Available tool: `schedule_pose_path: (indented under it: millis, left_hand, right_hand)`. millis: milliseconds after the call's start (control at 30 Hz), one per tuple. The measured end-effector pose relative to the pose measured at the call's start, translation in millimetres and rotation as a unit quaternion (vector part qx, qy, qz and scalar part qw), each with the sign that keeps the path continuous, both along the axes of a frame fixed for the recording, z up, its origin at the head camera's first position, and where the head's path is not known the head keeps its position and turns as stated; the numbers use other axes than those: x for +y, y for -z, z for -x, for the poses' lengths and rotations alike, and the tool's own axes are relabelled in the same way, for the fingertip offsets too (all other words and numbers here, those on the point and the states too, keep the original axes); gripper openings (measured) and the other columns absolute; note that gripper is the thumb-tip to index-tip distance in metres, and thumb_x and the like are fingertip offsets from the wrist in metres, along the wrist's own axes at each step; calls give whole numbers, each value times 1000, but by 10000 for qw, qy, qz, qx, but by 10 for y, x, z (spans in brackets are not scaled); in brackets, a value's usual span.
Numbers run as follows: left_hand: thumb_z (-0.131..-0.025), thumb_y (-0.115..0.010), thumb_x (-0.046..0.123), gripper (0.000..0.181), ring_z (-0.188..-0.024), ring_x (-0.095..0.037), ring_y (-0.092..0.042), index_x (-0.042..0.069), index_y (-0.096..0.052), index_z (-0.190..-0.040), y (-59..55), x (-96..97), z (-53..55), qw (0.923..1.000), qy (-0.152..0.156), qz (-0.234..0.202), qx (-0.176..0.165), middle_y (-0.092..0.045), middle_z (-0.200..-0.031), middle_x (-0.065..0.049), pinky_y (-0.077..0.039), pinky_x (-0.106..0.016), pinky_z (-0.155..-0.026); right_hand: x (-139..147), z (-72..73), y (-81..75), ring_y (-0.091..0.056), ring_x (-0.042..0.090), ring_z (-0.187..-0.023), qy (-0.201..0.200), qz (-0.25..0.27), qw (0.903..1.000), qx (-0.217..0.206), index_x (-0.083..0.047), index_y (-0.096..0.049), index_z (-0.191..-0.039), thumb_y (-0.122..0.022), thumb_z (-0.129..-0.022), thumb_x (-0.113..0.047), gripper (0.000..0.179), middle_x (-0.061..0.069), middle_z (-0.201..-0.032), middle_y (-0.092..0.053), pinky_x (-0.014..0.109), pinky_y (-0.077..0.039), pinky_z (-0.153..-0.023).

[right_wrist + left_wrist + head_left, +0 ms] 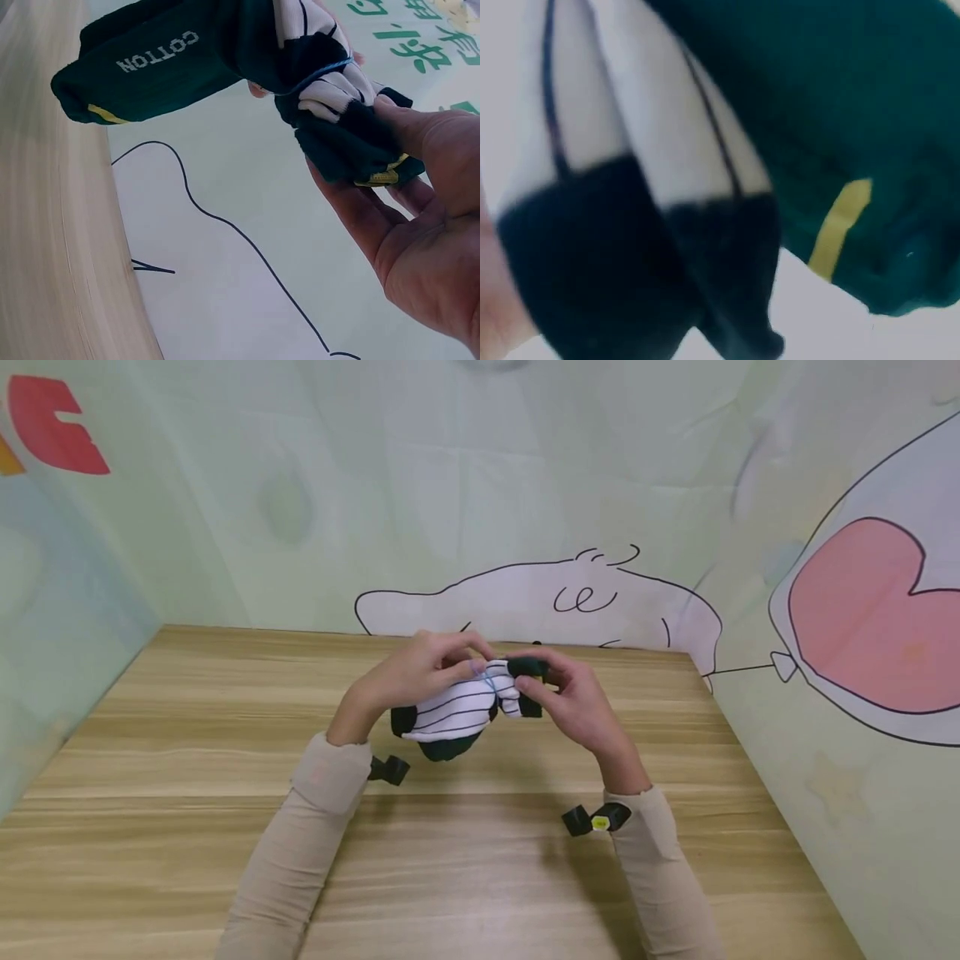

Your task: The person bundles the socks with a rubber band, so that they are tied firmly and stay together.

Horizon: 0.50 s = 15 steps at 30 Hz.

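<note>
A pair of striped socks (453,710), white with thin black lines and dark green and black ends, is held up over the table in both hands. Around its middle runs a thin blue band (324,73), which bunches the fabric. My left hand (420,672) pinches the socks by the band between thumb and fingers. Thumb and fingers of my right hand (581,702) grip the shorter dark end, where a yellow mark shows in the right wrist view. The longer green part (172,60) reads COTTON and hangs free. Close up in the left wrist view, the dark sock ends (615,255) droop.
A wood-grain table (450,868) lies under the hands. Behind it stands a pale backdrop (465,510) with a cartoon outline, and a balloon drawing (862,618) covers the right side. Black camera mounts (596,818) sit at both wrists, over beige sleeves (660,868).
</note>
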<state>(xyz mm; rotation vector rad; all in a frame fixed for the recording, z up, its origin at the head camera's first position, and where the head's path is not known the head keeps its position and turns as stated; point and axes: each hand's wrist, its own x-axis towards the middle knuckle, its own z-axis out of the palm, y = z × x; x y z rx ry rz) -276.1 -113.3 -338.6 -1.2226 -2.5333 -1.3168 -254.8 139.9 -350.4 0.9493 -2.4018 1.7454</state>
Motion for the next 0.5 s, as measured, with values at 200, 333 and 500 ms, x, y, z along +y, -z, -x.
schedule_pose_path:
  millis: [200,333,500]
  left_hand:
    - [-100,-62,17,17,-73,-16,-64,14,-65,-116,-15,-12,-10,9999,153,-3,42,-73,-88,1,-52,-35,-67]
    - [-100,-62,18,17,-75,-16,-63,14,-64,-117,-28,-18,-21,9998,196,15,-13,-74,-91,1,-51,-36,-69]
    - [-102,-59,20,20,-82,-16,-65,15,-64,-120,-26,-37,-32,9995,213,101,-189,-74,-97,0,-52,-38,-75]
  right_hand:
    - [-7,-10,-18,-68,29,-92,41,16,9999,98,-7,-65,-124,-65,-97,-4,28,15,-116,-66,39,-59,-71]
    - [-12,-14,-26,-68,28,-91,57,1,9998,211,-7,-66,-123,-65,-97,-4,27,14,-114,-67,38,-59,-70]
    - [-9,-19,-21,-67,28,-92,103,-41,9996,254,-7,-66,-124,-64,-97,-4,27,14,-115,-66,37,-59,-71]
